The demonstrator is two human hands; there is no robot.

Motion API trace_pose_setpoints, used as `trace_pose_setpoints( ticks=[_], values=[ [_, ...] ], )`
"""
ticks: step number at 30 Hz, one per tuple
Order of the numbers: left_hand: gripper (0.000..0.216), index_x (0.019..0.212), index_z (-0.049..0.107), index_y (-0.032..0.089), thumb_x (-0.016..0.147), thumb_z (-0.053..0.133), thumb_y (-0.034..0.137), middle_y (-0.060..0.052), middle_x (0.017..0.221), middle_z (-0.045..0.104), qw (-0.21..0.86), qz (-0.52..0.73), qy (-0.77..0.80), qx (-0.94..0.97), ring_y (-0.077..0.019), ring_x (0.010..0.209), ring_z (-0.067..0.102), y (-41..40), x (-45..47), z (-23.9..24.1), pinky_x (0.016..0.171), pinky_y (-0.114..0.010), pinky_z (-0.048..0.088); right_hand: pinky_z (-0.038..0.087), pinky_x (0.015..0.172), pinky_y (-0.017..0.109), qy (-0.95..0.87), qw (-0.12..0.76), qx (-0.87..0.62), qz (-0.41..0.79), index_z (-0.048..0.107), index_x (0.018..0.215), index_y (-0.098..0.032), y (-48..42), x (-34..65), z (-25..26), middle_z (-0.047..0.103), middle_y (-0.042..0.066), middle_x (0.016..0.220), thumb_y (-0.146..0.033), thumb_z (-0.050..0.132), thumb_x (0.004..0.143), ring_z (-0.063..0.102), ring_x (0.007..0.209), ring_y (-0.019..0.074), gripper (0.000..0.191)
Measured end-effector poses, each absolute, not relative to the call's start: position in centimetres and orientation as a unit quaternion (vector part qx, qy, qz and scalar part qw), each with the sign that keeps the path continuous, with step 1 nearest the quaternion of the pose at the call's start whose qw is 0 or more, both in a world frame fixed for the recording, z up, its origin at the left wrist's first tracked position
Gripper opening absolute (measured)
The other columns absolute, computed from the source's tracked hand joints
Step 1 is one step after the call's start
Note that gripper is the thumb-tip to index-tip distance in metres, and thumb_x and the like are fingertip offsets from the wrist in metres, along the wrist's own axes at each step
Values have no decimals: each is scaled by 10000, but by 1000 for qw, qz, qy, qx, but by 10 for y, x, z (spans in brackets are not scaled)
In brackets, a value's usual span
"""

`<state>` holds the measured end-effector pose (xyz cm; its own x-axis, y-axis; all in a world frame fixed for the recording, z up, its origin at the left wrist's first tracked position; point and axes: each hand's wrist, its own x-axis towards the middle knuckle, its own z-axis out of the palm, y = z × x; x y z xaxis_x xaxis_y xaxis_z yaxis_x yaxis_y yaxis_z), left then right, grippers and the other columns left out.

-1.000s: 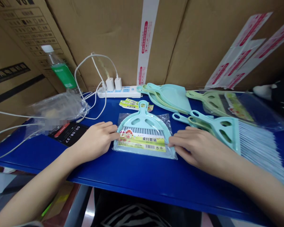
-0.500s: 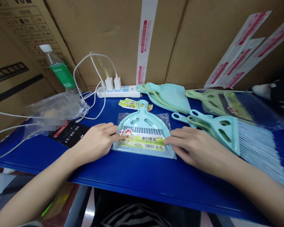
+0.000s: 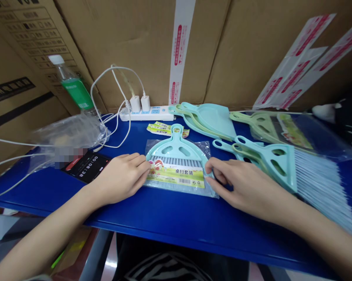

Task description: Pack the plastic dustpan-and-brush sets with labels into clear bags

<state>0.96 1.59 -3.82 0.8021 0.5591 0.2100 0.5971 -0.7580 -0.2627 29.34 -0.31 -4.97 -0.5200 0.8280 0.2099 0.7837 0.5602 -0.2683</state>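
Head view: clear bag (image 3: 205, 146) holds dustpan (image 3: 199, 151) and brush (image 3: 176, 152).

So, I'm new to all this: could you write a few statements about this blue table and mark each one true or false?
1. The person's left hand is at the left edge of the pale blue dustpan-and-brush set in clear plastic. True.
2. The black rectangular phone reads 00:08:38. True.
3. The person's right hand is on the phone. False: its fingers are at the set's right edge.
4. The white-capped clear plastic bottle has a red label. False: the bottle's label is green.
5. Two white block-shaped chargers sit in the long white power strip. True.
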Motion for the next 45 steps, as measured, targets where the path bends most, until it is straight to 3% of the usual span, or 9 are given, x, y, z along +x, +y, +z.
trace_pose_setpoints(
  ticks=[7, 15, 24, 32, 38, 42, 45],
  values=[
    [308, 772, 609, 169, 975, 378, 158, -4, 678, 550, 183, -78, -273, -941, -148, 610, 521, 17, 11, -39, 564, -264, 413, 282, 443, 243, -850, 173, -484, 117, 419, 788, -244, -1, 289, -60, 400, -96, 466, -164, 434, 817, 439, 398, 120, 87],
    [278, 1020, 696, 222, 929, 453, 123, 11, 706, 573, 151, -76, -266, -949, -128, 597, 543, 16, 8, -37, 556, -243, 417, 277, 430, 225, -839, 186, -496, 120, 422, 771, -244, -1, 286, -60, 419, -93, 465, -153, 453, 764, 444, 397, 113, 96],
    [327, 812, 722, 225, 849, 419, 107, 21, 649, 605, 131, -50, -355, -924, -120, 522, 553, 17, 3, -37, 495, -252, 367, 270, 443, 230, -844, 173, -495, 114, 401, 769, -248, -1, 286, -60, 429, -94, 459, -133, 438, 758, 443, 396, 118, 121],
    [317, 739, 642, 185, 884, 373, 98, 14, 614, 578, 216, -95, -277, -931, -130, 516, 533, 17, 8, -39, 526, -276, 404, 264, 433, 240, -853, 197, -477, 80, 394, 772, -249, -1, 289, -57, 365, -94, 456, -188, 415, 832, 422, 387, 121, 88],
    [285, 826, 651, 191, 920, 388, 134, 24, 611, 566, 212, -91, -264, -937, -123, 532, 544, 15, 9, -38, 531, -267, 410, 334, 493, 270, -881, 221, -418, -3, 517, 847, -220, -3, 288, -58, 517, -38, 515, -180, 425, 877, 464, 449, 149, 105],
    [275, 891, 656, 179, 930, 387, 131, 21, 639, 600, 212, -96, -250, -940, -126, 529, 552, 14, 11, -38, 530, -267, 423, 416, 592, 300, -899, 235, -370, -2, 588, 880, -202, -3, 287, -59, 700, 42, 721, -158, 401, 914, 598, 578, 161, 195],
    [292, 942, 656, 166, 943, 368, 121, 18, 662, 624, 213, -109, -237, -941, -125, 511, 554, 14, 12, -38, 512, -269, 416, 436, 632, 319, -908, 228, -352, 7, 629, 905, -189, -3, 287, -60, 735, 62, 796, -139, 386, 929, 651, 659, 181, 249]
  ],
)
